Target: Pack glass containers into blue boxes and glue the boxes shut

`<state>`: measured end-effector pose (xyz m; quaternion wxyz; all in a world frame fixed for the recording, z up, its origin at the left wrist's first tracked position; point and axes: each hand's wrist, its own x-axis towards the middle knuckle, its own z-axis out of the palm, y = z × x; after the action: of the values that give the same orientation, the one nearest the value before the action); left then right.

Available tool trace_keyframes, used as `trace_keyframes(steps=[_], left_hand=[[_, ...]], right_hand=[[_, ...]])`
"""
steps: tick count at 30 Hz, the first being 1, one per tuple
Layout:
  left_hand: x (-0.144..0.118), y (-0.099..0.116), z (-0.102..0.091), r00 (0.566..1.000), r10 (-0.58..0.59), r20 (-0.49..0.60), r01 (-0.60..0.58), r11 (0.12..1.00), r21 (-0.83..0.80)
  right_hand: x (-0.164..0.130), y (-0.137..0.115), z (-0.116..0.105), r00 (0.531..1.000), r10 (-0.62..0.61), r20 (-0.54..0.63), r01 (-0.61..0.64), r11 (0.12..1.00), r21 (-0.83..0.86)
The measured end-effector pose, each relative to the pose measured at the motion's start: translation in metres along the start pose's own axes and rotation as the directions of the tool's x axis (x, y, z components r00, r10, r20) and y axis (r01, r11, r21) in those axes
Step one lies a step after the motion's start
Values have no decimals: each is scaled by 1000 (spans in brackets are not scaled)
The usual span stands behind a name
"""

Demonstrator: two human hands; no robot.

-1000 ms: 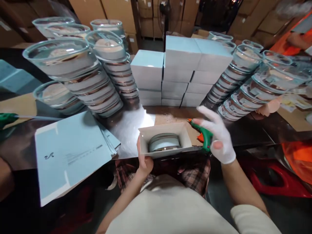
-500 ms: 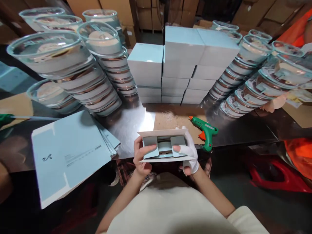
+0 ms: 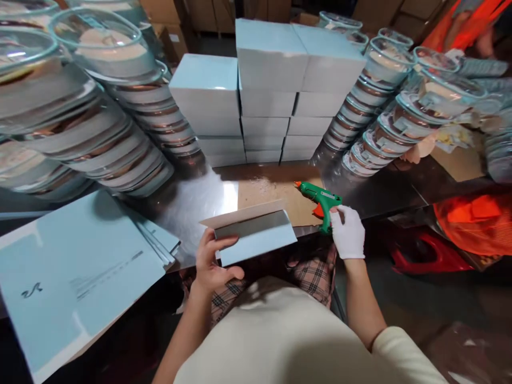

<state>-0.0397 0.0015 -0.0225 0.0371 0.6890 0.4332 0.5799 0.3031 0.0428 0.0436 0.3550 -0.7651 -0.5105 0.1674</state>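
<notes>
While the bare left hand (image 3: 212, 264) grips the near-left corner of a pale blue cardboard box (image 3: 254, 234) with one flap (image 3: 244, 213) raised, the white-gloved right hand (image 3: 347, 233) closes around the handle of a green hot-glue gun (image 3: 320, 196) just right of that box. Both sit at the near edge of the shiny metal counter (image 3: 200, 200). Behind the box rise stacked pale blue boxes (image 3: 268, 90); left of it lie flat blue carton blanks (image 3: 80, 272).

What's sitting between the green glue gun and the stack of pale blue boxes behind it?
Only a brown cardboard sheet on the metal table lies between the glue gun and the boxes, seen in the head view.
</notes>
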Motion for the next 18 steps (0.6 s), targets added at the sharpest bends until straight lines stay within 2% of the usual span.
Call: trace_keyframes(steps=[1,2,4,8,11,14,16,18], left_hand=[[-1,-3,1,1000,-11,10,11,1000,17],[-1,-5,3,999,-28,14,28,999,30],[-3,-7,12,997,-72,12,71,997,36],[-2,1,26,995,-53,-87,52,999,-14],[2,19,25,983,-59,-172,53,998,-39],[2,40,22,980,-183,-83,176,981,-83],[2,51,26,949,-314,12,314,946,-84],[3,59,36,909,-412,62,416,906,-77]], right_hand=[[9,9,-5,997,78,-14,-79,984,-158],[17,16,-7,988,152,10,-145,958,-245],[31,23,-6,959,263,100,-231,940,-252],[54,32,1,924,325,200,-321,945,-53],[59,39,-5,915,321,246,-357,926,121],[48,36,-12,935,291,203,-340,896,285],[33,27,-15,964,242,108,-265,874,408],[14,14,-15,986,161,51,-161,807,568]])
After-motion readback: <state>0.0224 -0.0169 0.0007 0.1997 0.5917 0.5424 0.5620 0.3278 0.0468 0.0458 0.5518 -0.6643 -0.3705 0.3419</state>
